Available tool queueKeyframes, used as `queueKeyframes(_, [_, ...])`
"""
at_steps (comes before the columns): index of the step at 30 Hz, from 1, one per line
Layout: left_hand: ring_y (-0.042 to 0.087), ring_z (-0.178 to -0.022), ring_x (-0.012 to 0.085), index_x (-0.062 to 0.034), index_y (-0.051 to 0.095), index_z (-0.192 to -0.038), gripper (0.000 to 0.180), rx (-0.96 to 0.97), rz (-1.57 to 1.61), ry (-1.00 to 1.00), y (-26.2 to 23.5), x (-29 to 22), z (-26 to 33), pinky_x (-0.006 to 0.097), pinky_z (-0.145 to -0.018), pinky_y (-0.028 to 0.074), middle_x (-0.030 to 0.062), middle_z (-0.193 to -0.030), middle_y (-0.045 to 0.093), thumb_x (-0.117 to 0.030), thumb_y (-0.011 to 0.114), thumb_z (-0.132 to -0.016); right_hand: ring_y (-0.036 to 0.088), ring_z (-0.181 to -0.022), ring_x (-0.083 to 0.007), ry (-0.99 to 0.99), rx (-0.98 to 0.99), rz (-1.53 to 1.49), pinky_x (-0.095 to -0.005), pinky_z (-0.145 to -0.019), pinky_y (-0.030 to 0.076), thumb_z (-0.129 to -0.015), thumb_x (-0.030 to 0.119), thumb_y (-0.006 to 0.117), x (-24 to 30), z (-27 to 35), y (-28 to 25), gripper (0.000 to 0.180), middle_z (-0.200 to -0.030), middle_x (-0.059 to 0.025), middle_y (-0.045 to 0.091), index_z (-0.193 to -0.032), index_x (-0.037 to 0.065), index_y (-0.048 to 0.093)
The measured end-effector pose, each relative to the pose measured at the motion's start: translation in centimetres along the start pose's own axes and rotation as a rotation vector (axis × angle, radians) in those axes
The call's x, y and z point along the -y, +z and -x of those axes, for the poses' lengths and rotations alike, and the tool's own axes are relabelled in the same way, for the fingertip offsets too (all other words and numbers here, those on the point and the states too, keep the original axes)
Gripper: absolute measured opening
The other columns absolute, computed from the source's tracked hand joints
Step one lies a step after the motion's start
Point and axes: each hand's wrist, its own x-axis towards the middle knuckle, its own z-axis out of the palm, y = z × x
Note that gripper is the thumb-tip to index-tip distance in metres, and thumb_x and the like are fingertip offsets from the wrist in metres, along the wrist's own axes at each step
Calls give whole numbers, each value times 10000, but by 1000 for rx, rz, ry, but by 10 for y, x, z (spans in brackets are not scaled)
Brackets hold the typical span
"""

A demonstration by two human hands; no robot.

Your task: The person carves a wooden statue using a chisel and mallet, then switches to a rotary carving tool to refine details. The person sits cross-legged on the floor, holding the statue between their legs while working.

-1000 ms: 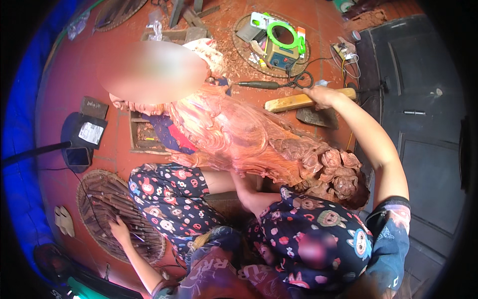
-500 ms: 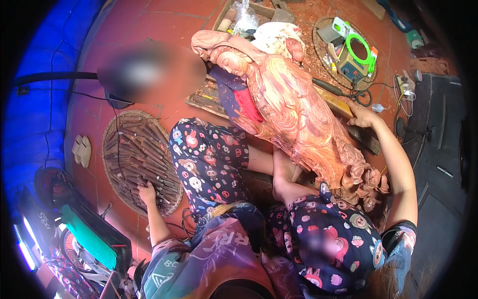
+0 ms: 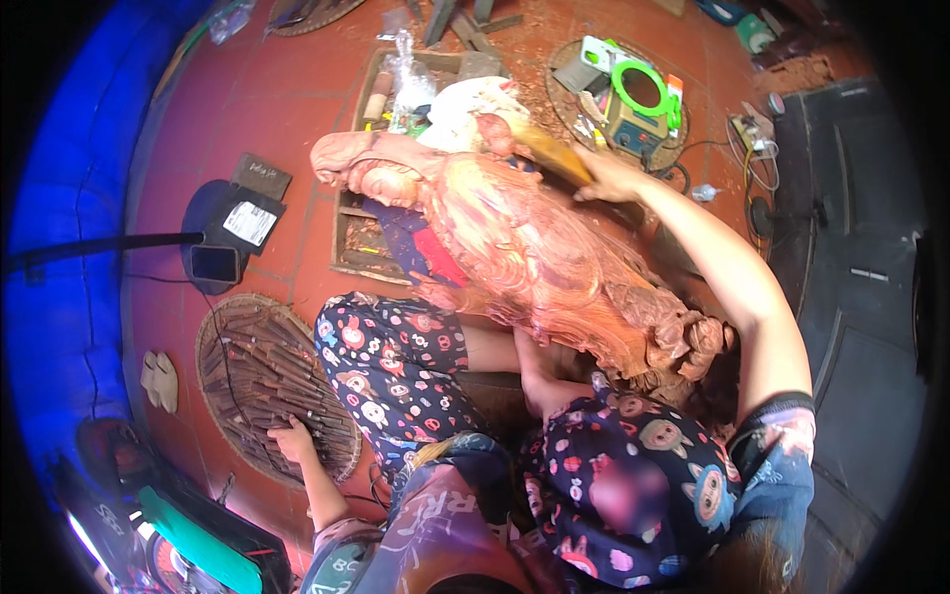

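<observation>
Down on the left, my left hand [image 3: 292,441] is over carving chisels [image 3: 262,381] heaped on a round woven tray [image 3: 210,342]. Its fingers look partly stretched out, and no chisel shows held in it. My right arm reaches around the far side of a large reddish wooden statue [image 3: 524,238]. There my right hand [image 3: 606,176] is closed around the end of a yellow-brown, bar-like wooden mallet [image 3: 556,158]. The statue, a carved robed figure, lies tilted in front of me, its head toward the far left and its ornate base near my right arm. My bare foot rests against it.
Beyond the statue, a wooden frame [image 3: 346,233] holds cloth and plastic bags. A round mat [image 3: 564,114] at the far right carries a control box [image 3: 633,134] and a green ring-shaped thing [image 3: 640,89]. A power strip [image 3: 754,134] with cables, slippers [image 3: 159,381] and a phone [image 3: 215,264] are on the floor.
The view has shifted, so the statue appears lower and farther left. My right hand has carried the mallet away from me along the statue's far side. My left hand stays over the chisels.
</observation>
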Motion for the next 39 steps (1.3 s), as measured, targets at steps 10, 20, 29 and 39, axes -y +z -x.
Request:
queueKeyframes(10, [612,-858,392,-84,403,-1146,412,-55,215,261,-33,-16,13,482,-732,451,201,-905,635,-252,620,-839,620,-970,-302,205,127,197,-381,-826,490,-688,29,593,-20,-37,-3,394,-1023,-123,665,-1040,177,688])
queueKeyframes(20, [596,-757,300,-66,509,-1053,287,-82,356,336,-61,-11,26,434,-700,443,105,-760,597,-171,634,-817,591,-1034,-329,286,493,492,-397,-852,486,-703,72,616,-53,-38,57,366,-1122,-200,579,-1068,86,653])
queueKeyframes(29, [579,-801,301,-1,596,-896,110,-104,474,557,-58,-22,46,392,-733,448,139,-873,618,-76,579,-818,642,-873,-362,283,-17,177,-422,-793,511,-795,98,565,-67,-25,64,173,-870,-210,658,-887,49,703])
queueKeyframes(39, [583,-803,301,12,596,-880,110,-113,483,669,-75,-53,31,385,-730,448,137,-871,619,-84,600,-827,611,-964,-357,224,32,351,-429,-795,508,-853,100,488,-69,-17,78,422,-1084,-229,567,-1233,276,539])
